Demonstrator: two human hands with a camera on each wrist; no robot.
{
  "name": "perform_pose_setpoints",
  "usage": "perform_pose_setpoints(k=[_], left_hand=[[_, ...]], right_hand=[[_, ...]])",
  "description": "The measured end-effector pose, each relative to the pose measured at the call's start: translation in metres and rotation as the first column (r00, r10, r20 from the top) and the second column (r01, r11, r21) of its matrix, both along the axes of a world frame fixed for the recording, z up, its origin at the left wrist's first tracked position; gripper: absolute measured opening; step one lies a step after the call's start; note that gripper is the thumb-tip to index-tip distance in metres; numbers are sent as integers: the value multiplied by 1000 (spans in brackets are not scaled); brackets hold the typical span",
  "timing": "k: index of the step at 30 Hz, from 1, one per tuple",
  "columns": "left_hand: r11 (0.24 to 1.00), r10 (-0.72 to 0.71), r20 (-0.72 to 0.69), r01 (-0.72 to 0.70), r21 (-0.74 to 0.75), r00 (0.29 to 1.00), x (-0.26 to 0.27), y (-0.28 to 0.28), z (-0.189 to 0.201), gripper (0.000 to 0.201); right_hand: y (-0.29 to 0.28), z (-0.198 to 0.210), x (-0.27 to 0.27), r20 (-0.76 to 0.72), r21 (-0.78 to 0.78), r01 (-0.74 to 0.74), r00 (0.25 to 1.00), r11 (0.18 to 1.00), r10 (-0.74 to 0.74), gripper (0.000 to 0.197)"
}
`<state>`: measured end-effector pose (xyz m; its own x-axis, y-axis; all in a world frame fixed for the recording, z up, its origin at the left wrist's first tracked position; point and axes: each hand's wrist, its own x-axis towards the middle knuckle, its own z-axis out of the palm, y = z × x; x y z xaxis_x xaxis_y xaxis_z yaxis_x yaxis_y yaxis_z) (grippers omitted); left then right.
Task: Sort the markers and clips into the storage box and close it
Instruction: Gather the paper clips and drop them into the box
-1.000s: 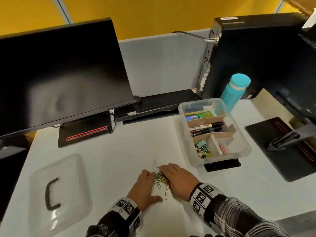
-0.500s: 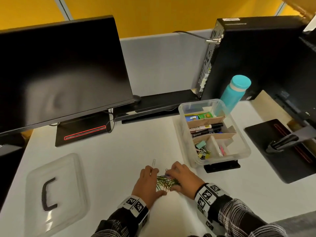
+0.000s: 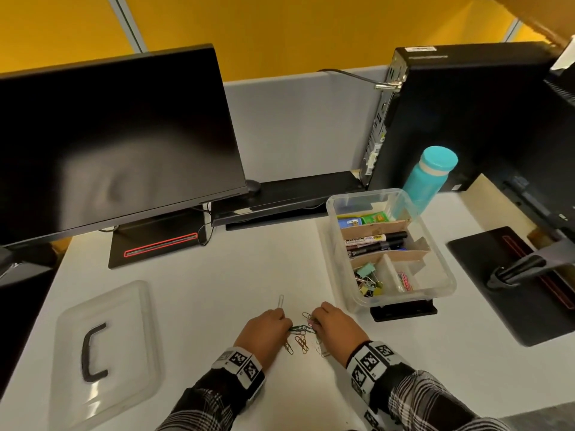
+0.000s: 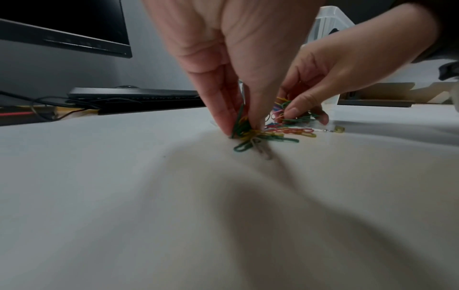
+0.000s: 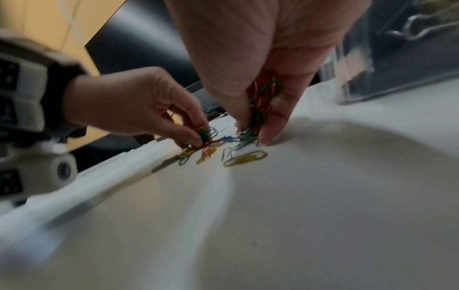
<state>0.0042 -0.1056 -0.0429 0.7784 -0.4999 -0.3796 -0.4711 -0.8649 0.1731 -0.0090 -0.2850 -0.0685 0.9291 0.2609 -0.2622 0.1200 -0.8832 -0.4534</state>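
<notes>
Head view shows the whole desk: open storage box [image 3: 339, 259] ahead-right of my hands, markers [image 3: 375, 242] in its middle compartment, clear lid [image 3: 130, 334] well apart to the left; only the wrist views resolve my grip. My left hand [image 4: 223, 58] pinches a bunch of coloured paper clips [image 4: 250, 133] against the desk, and my right hand [image 5: 261, 58] has fingers curled round another bunch. Loose clips [image 3: 301, 342] lie between both hands; one silver clip [image 3: 281, 301] sits just beyond the left.
</notes>
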Motion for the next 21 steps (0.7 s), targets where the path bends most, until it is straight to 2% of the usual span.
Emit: perform_pose_setpoints(k=[5, 10, 12, 15, 18, 21], left_hand=[[996, 40, 9, -39, -86, 999, -1, 10, 2, 30], [967, 120, 5, -116, -227, 993, -3, 15, 1, 29], [952, 144, 8, -136, -275, 990, -5, 14, 3, 28], [938, 158, 14, -146, -315, 987, -6, 12, 4, 26], [933, 164, 15, -150, -326, 986, -6, 11, 6, 27], [930, 172, 11, -159, -332, 985, -7, 11, 7, 27]], right_hand=[[-3, 26, -5, -37, 107, 19, 999, 994, -15, 29], [-4, 93, -14, 131, 324, -47, 991, 945, 5, 23], [-18, 120, -13, 156, 392, -7, 986, 920, -59, 21], [-54, 144, -3, 168, 451, 135, 958, 882, -233, 16], [-99, 148, 6, 198, 428, 277, 900, 860, -388, 11], [-135, 139, 14, 351, 241, 324, 850, 915, -394, 11]])
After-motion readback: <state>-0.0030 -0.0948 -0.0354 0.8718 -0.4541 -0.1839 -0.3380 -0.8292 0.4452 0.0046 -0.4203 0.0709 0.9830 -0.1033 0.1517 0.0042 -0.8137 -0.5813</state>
